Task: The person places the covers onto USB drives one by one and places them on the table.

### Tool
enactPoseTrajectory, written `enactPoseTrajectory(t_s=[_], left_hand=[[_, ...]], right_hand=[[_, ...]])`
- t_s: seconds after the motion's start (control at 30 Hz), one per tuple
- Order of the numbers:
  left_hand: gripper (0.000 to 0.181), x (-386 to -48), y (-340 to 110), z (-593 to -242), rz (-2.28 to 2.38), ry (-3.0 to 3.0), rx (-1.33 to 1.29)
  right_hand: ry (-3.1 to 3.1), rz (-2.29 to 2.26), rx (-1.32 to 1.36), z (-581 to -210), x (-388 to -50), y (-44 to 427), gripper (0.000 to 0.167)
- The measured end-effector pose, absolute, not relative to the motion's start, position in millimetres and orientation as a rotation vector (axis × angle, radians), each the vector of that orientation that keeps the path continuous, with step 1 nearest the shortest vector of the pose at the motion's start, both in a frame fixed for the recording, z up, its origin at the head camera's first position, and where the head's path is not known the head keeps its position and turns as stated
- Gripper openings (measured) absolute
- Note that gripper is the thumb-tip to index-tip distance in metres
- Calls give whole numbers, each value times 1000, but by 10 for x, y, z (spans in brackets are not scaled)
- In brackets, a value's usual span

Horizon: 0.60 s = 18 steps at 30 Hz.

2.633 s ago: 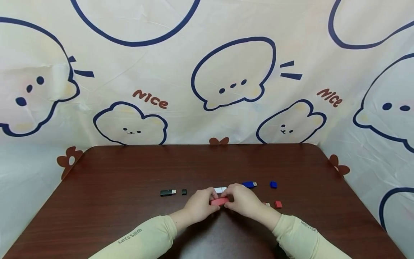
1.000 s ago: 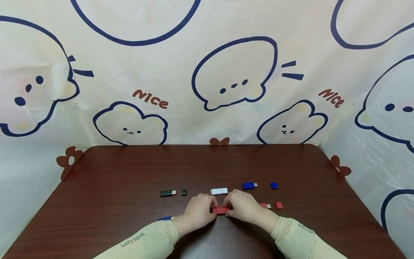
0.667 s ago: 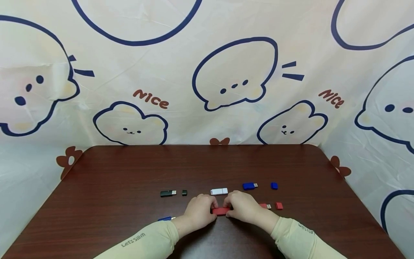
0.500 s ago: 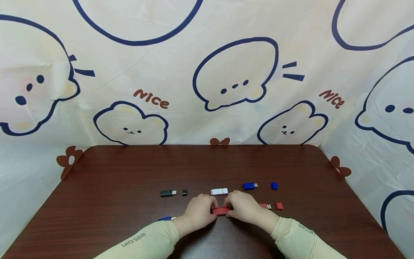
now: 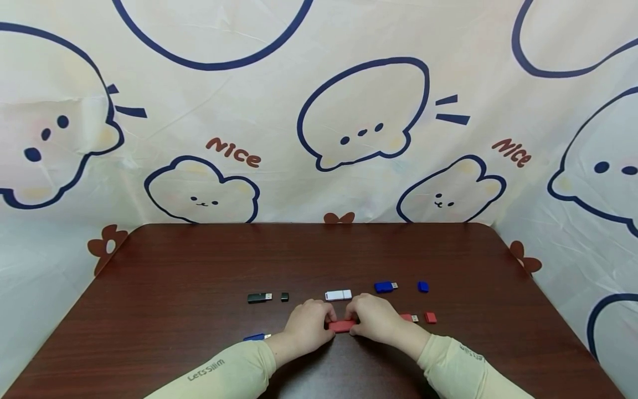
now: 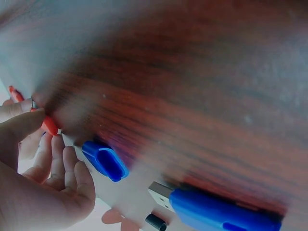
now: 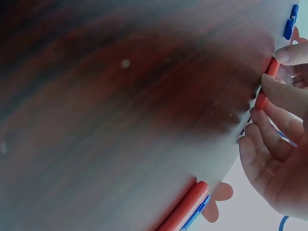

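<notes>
— What are you holding?

— A red USB stick (image 5: 341, 326), shared between both hands. My left hand (image 5: 307, 325) pinches one end and my right hand (image 5: 375, 320) the other. It's at the middle of the brown table (image 5: 319, 255), on my side of the white USB stick (image 5: 338, 295). Whether it touches the wood, I can't tell.

— Is it capped?

— I see one red length between my fingers, so I'd judge the cap is on or nearly on. My fingertips hide the ends, so I won't swear it's fully seated.

— What else is done?

— The white one looks finished, its cover on.

— And left?

— Four with bare metal plugs, I'd say. The black USB stick (image 5: 256, 298) has its black cap (image 5: 284, 297) just beside it. The far blue USB stick (image 5: 383, 287) lies apart from its far blue cap (image 5: 423, 286). The second red USB stick (image 5: 408, 317), partly behind my right hand, has a red cap (image 5: 431, 317) near its plug. The near blue USB stick (image 6: 224, 210) has its near blue cap (image 6: 106, 161) off its tip, by my left fingers.

— Anything inside the caps?

— The near blue cap's mouth shows hollow, with nothing visible inside. I can't see into the others.
</notes>
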<state>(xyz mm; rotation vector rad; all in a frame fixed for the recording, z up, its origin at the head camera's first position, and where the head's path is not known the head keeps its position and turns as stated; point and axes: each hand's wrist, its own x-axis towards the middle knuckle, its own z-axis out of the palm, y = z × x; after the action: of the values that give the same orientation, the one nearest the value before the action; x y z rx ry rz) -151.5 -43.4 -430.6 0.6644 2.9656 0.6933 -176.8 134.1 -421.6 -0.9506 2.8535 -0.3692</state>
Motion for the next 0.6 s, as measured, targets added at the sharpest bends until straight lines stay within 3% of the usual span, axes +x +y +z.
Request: enactPoseTrajectory(t_s=[0.6], left_hand=[[15, -1517, -422, -4302, 692, 2957, 647]], right_hand=[[2819, -402, -870, -4176, -1732, 1338, 15]])
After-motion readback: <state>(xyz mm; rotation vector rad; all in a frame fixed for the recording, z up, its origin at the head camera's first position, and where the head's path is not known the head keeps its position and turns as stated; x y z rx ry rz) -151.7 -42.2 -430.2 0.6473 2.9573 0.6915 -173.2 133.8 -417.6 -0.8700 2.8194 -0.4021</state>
